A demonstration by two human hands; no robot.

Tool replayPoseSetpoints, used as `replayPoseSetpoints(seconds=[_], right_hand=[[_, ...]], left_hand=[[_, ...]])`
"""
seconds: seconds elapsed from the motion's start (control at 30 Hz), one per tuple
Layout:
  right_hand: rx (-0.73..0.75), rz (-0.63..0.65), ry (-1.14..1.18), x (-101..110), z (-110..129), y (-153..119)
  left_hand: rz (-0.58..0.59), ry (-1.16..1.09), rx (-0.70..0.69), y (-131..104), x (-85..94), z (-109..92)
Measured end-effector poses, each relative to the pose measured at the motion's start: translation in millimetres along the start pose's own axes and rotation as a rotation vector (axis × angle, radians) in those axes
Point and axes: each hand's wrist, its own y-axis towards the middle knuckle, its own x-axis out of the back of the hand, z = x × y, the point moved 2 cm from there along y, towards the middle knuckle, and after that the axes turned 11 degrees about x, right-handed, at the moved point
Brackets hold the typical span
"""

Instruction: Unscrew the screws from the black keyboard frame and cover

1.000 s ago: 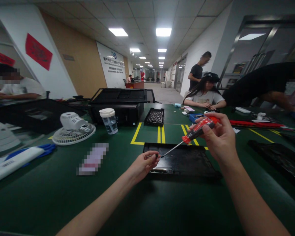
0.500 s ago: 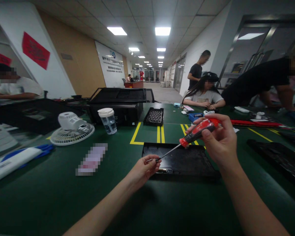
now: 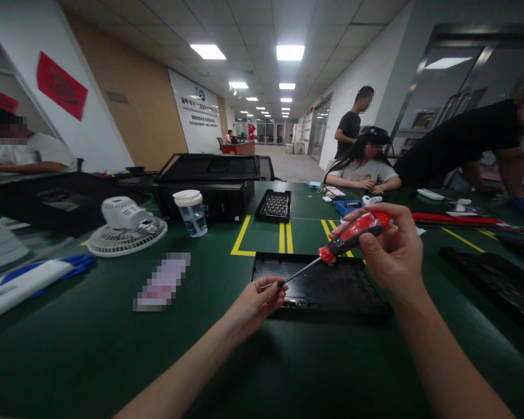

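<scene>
At left, can see a white fan (image 3: 126, 224) lying grille down on the green surface (image 3: 91, 349). Nearer and flat, can make out a pinkish rectangle (image 3: 162, 282), blurred over by pixels; farther back, a lidded cup (image 3: 191, 212) standing upright. Toward the middle, pinching a small dark piece (image 3: 280, 284) between thumb and fingers of the left hand (image 3: 259, 299), with a narrow grip; cannot tell its kind. Pointing down and left, tip at these fingertips, with the red-and-black screwdriver (image 3: 341, 240). Holding its long axis on a slant, from the low tip up and right along the thin shaft to the thick handle, clear of the surface and above a shallow black tray (image 3: 332, 291) lying broadside. At right, gripping the handle near its butt with thumb and curled fingers of the right hand (image 3: 390, 250), grip wrapped snugly. Farther right, can see a long dark panel (image 3: 493, 285), lying slantwise.
</scene>
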Motion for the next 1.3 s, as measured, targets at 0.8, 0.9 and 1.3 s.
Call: replayPoseSetpoints(seconds=[0.8,0.9,1.3], right_hand=[[0.274,0.242,0.088,-17,19,-11],[0.276,0.262,0.06,-18,20,-12],[0.259,0.293,0.009,-21,18,-11]], left_hand=[[-0.113,-0.06,-0.017,-2,-2.0,4],[-0.134,-0.04,-0.033,-3,-3.3,4],[-0.111,0.063,-0.061,-5,-2.7,4]])
